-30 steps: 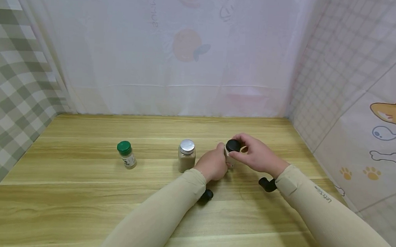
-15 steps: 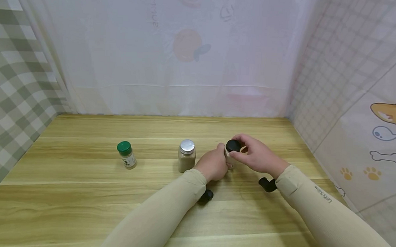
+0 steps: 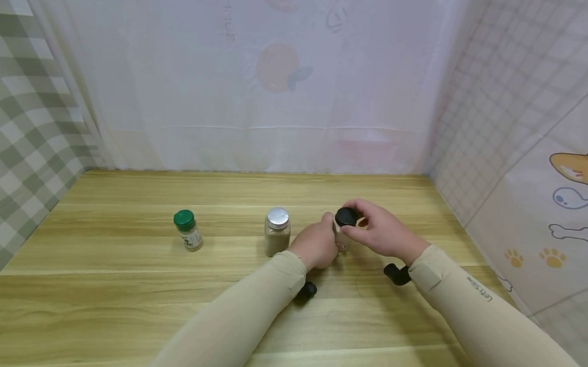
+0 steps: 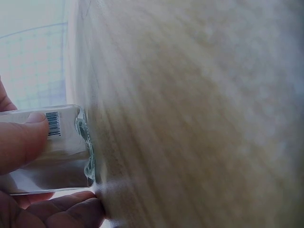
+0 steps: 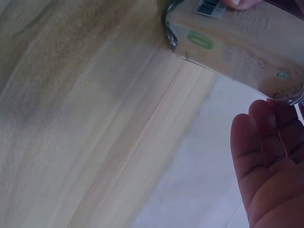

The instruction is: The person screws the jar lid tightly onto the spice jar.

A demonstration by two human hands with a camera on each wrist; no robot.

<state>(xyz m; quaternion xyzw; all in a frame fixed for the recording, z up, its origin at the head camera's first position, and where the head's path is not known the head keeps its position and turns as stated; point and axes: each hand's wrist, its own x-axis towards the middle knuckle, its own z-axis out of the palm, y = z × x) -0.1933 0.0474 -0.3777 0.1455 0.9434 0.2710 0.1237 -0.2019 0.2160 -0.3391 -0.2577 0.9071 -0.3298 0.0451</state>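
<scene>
In the head view my left hand (image 3: 316, 244) grips the body of a square glass spice jar (image 3: 341, 240) with a black lid (image 3: 346, 216). My right hand (image 3: 383, 230) pinches that lid between thumb and fingers from the right side. The left wrist view shows the thumb pressed beside a barcode on the glass jar (image 4: 66, 159), whose base is close to the wooden tabletop. Printed text and a green mark show on the jar (image 5: 237, 45) in the right wrist view. There, several fingers of my right hand (image 5: 273, 166) are extended under its lid end, and the lid is out of frame.
Just left of my left hand stands a square jar with a silver lid (image 3: 277, 232). Farther left is a small shaker with a green cap (image 3: 189, 231). All sit on a wooden table (image 3: 118, 296), bordered by a white curtain (image 3: 204, 90) behind and a patterned sheet at right.
</scene>
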